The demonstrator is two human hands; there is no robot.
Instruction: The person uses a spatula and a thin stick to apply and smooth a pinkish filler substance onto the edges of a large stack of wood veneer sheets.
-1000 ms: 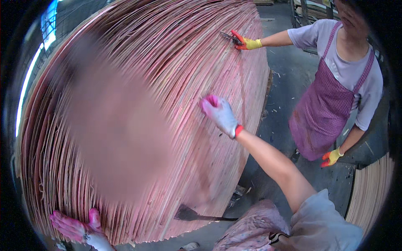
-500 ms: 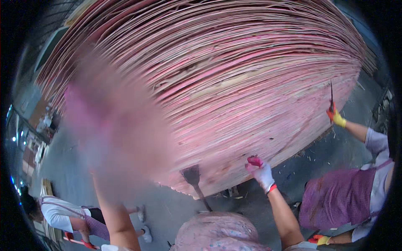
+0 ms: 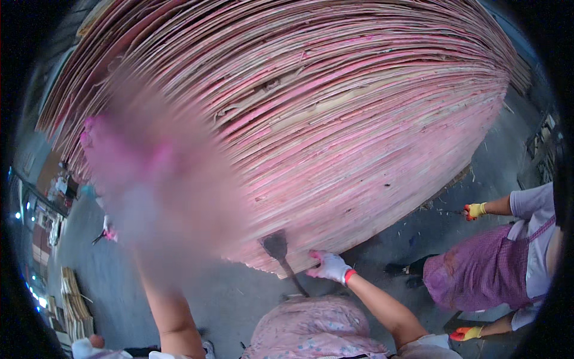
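Observation:
A tall stack of thin, pink-stained wooden sheets (image 3: 359,143) fills the view ahead of me. At its near lower edge is my right hand (image 3: 329,267), in a white glove with pink fingers and a red cuff. Its fingers stretch leftward along the edge, with nothing visible in them. My left forearm (image 3: 173,323) runs up into a large blurred patch, which hides most or all of the hand. Beside that patch a pale-and-pink glove (image 3: 109,232) shows with a dark pointed tool (image 3: 98,239); I cannot tell whose it is. A dark flat-headed thing on a narrow stem (image 3: 275,244) stands before the stack.
At the right stands a person in a purple apron (image 3: 478,275) and red-and-yellow gloves, one hand (image 3: 475,210) near a thin dark tool. A pile of pale wooden strips (image 3: 76,305) is at the lower left. Scraps lie on the grey floor (image 3: 412,230).
My right hand has moved left and down along the stack's edge. The person at right has lowered a raised tool. A person at lower left has mostly left the view.

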